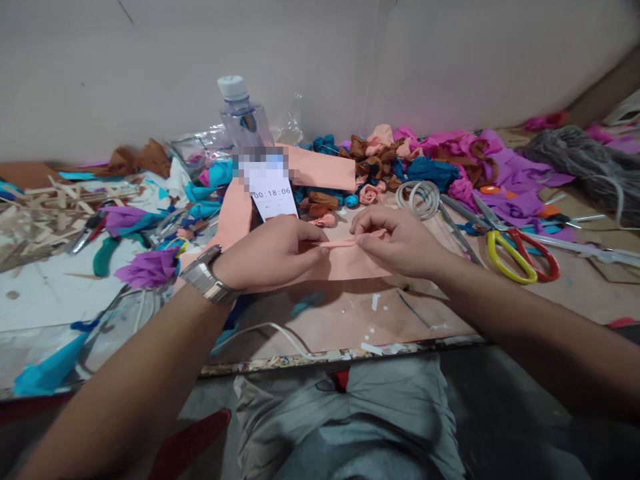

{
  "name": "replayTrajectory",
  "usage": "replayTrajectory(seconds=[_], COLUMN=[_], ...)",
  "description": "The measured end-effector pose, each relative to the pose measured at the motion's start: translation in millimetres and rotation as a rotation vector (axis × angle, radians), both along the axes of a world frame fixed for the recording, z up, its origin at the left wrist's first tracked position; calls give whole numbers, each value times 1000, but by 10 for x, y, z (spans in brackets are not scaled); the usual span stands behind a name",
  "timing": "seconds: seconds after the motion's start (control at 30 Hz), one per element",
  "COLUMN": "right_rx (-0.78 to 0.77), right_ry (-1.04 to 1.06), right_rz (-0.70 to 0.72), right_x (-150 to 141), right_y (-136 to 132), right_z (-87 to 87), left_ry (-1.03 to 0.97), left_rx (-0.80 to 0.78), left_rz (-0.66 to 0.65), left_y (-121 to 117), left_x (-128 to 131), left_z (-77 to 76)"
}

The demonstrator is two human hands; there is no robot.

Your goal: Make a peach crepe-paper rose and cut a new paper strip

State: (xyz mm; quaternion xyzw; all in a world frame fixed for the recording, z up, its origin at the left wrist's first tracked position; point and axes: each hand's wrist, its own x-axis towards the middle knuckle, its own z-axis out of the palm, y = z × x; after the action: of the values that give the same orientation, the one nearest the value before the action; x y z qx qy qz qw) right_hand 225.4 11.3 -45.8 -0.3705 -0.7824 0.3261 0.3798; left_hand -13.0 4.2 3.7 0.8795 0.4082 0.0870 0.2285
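Observation:
My left hand [273,252], with a metal watch at the wrist, and my right hand [397,240] meet over a peach-pink sheet [350,263] on the table. Both pinch a thin rolled strip of the same pink paper [340,243] between their fingertips, the left at its left end, the right at its right end. A phone [273,190] showing a timer leans against a water bottle [243,117] just behind my hands.
Scissors with red and yellow handles [520,253] lie right of my hands, beside a coil of white wire [417,198]. Small paper roses and crumpled coloured paper [400,160] pile at the back. Wooden sticks [55,207], pliers and purple flowers lie at left.

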Motion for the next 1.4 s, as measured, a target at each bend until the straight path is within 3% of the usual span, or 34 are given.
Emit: replayTrajectory(seconds=[0.23,0.57,0.8,1.2,1.3,1.4], right_rx=[53,97,100,118,123,107], right_ry=[-102,-172,-166,-156,-138,-122], right_rz=[-135,-144,-8,22,-14,-66], right_x=[33,52,-3,-10,2,22], right_y=[-8,-11,-53,-55,-45,-24], right_z=[22,37,44,43,36,27], left_ry=[27,343,38,-4,-56,-33], left_rx=[44,181,57,-26,31,203], left_rz=[75,58,-59,-23,-19,33], left_y=[92,114,-8,-16,-32,-19], left_x=[-82,-123,38,36,34,20], left_z=[26,-5,-7,-30,-1,5])
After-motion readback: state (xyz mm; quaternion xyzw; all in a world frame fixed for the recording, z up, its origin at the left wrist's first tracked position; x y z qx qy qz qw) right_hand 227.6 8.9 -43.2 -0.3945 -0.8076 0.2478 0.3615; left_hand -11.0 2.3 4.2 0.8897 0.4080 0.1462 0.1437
